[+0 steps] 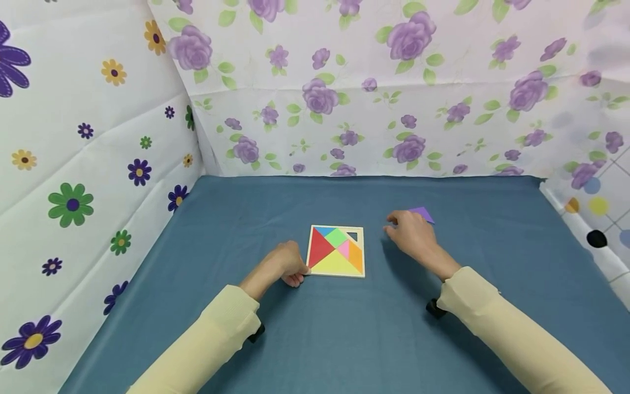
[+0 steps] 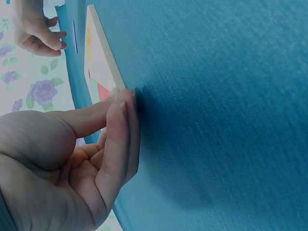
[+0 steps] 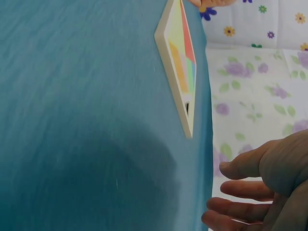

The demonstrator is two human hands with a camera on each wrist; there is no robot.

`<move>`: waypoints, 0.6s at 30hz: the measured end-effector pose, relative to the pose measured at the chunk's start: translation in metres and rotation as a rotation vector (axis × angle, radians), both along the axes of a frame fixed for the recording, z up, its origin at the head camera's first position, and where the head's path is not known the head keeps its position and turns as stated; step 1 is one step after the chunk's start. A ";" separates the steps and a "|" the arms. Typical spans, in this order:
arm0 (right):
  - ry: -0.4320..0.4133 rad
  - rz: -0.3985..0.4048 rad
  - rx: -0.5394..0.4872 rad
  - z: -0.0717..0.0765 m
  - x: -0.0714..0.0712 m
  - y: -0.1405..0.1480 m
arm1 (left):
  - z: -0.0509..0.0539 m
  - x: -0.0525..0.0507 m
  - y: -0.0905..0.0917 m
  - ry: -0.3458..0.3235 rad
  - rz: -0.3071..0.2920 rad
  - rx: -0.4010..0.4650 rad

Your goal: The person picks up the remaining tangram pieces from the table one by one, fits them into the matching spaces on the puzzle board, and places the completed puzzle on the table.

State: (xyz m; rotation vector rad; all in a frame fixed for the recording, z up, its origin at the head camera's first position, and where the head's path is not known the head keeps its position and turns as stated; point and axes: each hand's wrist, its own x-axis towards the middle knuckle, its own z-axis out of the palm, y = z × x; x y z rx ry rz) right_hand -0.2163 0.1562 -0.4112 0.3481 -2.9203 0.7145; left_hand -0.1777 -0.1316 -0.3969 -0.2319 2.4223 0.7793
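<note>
A square wooden tangram board (image 1: 361,236) lies on the table with red, blue, green, pink, orange and yellow pieces inside. Its far right corner holds a dark triangular gap. My left hand (image 1: 287,261) pinches the board's near left corner between thumb and fingers, as the left wrist view also shows. To the right of the board, my right hand (image 1: 413,232) hovers above the cloth, fingers loosely bent, holding nothing. A purple triangular piece (image 1: 424,212) lies just behind it, partly hidden by the hand. In the right wrist view, the right hand's fingers (image 3: 245,161) are apart.
Blue cloth (image 1: 315,339) covers the table. A curtain with purple roses (image 1: 320,97) hangs along the back edge, and a flowered sheet (image 1: 71,205) runs down the left side. A dotted, tiled-pattern sheet (image 1: 598,205) borders the right.
</note>
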 end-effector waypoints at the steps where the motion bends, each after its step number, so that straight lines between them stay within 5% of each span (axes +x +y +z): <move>1: -0.003 -0.004 0.004 0.001 0.000 0.004 | 0.000 0.000 0.000 -0.002 0.004 0.002; 18: -0.077 0.015 0.056 0.010 -0.019 0.060 | -0.001 -0.002 0.001 -0.004 -0.002 0.002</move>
